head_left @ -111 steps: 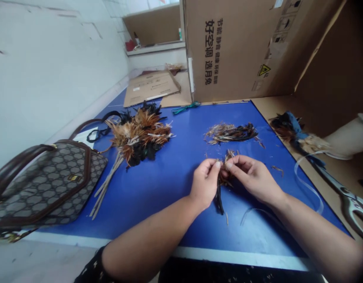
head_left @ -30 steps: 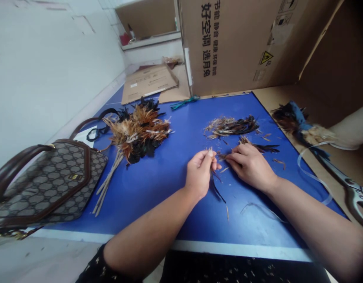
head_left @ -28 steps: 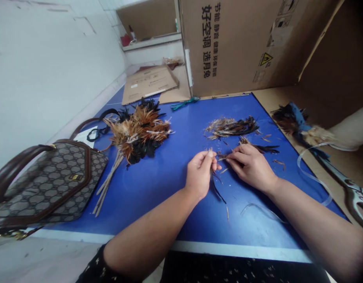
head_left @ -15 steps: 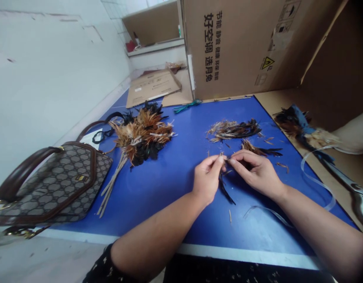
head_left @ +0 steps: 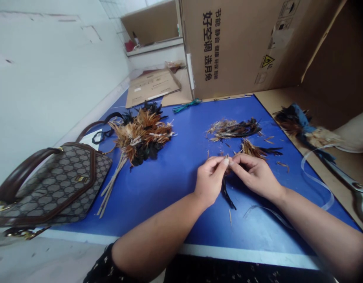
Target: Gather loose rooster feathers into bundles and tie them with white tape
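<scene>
My left hand [head_left: 210, 179] and my right hand [head_left: 253, 173] meet at their fingertips above the blue table [head_left: 158, 192]. Pinched in the left fingers are feathers [head_left: 228, 196], whose dark tips hang down below the hands. The right thumb and forefinger press at the same spot; most of what lies between the fingertips is hidden. Just beyond the right hand lies a small bunch of brown and black feathers [head_left: 258, 149]. Farther back is a larger loose pile of feathers [head_left: 234, 129].
Left of the hands lie feather bunches on sticks [head_left: 146, 133], beside a patterned handbag [head_left: 57, 181]. A big cardboard box [head_left: 237, 47] stands behind. Clear plastic strip [head_left: 309, 177], scissors-like metal tool [head_left: 346, 179] and a blue-wrapped feather bundle [head_left: 302, 120] are at right.
The two hands have come closer together, the left shifting slightly right. The hanging feather tips have moved a little right and down with it.
</scene>
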`<state>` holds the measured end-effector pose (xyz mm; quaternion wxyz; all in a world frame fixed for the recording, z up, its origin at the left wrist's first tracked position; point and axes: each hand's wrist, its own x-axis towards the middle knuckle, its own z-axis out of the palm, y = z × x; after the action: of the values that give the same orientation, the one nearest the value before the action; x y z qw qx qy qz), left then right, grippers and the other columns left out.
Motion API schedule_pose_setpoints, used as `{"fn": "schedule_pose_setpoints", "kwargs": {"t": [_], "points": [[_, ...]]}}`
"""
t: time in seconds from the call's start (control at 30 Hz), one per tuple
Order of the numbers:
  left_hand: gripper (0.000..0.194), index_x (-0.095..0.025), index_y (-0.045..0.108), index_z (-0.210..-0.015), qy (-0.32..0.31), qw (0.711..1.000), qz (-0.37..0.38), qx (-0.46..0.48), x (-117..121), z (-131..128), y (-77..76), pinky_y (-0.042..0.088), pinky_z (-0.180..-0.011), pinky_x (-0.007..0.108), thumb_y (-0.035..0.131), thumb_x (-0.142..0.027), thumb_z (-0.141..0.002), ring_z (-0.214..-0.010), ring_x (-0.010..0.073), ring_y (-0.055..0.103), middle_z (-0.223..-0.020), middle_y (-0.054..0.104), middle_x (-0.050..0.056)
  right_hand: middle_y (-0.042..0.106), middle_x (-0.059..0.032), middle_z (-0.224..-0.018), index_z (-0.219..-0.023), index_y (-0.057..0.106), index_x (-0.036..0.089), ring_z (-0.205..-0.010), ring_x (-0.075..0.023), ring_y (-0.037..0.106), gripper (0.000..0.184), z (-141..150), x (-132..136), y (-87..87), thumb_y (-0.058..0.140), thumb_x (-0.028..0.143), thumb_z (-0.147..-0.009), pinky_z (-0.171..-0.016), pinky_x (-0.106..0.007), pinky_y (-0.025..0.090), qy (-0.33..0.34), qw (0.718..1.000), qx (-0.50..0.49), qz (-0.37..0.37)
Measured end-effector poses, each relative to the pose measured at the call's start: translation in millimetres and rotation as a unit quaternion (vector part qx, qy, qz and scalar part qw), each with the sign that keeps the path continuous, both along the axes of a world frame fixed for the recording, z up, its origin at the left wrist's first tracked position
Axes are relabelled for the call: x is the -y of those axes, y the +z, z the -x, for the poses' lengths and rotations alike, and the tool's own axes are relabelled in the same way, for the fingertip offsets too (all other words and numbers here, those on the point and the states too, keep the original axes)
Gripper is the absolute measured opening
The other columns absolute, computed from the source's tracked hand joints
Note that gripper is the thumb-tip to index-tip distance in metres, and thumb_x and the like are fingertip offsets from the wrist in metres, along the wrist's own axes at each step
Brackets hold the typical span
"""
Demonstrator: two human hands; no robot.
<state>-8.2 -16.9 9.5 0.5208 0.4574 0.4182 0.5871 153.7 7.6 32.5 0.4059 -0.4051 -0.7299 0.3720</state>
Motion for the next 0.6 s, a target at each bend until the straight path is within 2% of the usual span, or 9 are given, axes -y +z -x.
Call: {"fn": "schedule_pose_setpoints", "kwargs": {"t": [0.17,0.3,0.4,0.6], "points": [[0.031,-0.016,0.072,-0.096,0.001,0.999,0.009,-0.031,0.5,3.0,-0.6,0.051,-0.076,0.027,0.068,-0.047,-0.099,-0.077,0.0125,0.06,-0.084,0.067,0.003,0.07,-0.0024,-0.078,-0.079,0.068,0.021,-0.071,-0.0162,0.063,0.029,1.2,1.5,-1.3,0.064,0.038,-0.102,-0.071,-0.031,0.051,-0.002,1.0,0.02,-0.023],[0.035,-0.016,0.068,-0.093,0.004,0.999,0.025,-0.027,-0.8,4.3,-0.2,0.046,-0.065,0.024,0.065,-0.05,-0.099,-0.064,0.0097,0.052,-0.071,0.06,-0.001,0.073,-0.006,-0.094,-0.098,0.072,0.022,-0.083,-0.02,0.067,0.014,-1.0,1.2,-0.7,0.07,0.036,-0.098,-0.075,-0.034,0.054,-0.035,0.998,0.015,-0.055],[0.036,-0.015,0.067,-0.095,-0.013,0.999,0.046,-0.005,-2.2,4.0,-0.2,0.042,-0.058,0.023,0.065,-0.051,-0.099,-0.058,0.008,0.05,-0.071,0.061,-0.001,0.074,-0.0077,-0.103,-0.11,0.073,0.024,-0.089,-0.0217,0.07,0.017,-3.0,0.8,2.5,0.072,0.036,-0.097,-0.075,-0.035,0.055,-0.055,0.996,0.001,-0.069],[0.035,-0.016,0.065,-0.091,-0.054,0.996,0.074,-0.011,-0.2,3.8,3.2,0.039,-0.052,0.022,0.065,-0.05,-0.099,-0.053,0.0084,0.049,-0.063,0.059,-0.002,0.074,-0.0061,-0.096,-0.098,0.074,0.025,-0.089,-0.0213,0.07,0.007,-4.6,-0.5,7.7,0.069,0.03,-0.099,-0.085,-0.038,0.057,-0.031,0.994,0.0,-0.101]]}}
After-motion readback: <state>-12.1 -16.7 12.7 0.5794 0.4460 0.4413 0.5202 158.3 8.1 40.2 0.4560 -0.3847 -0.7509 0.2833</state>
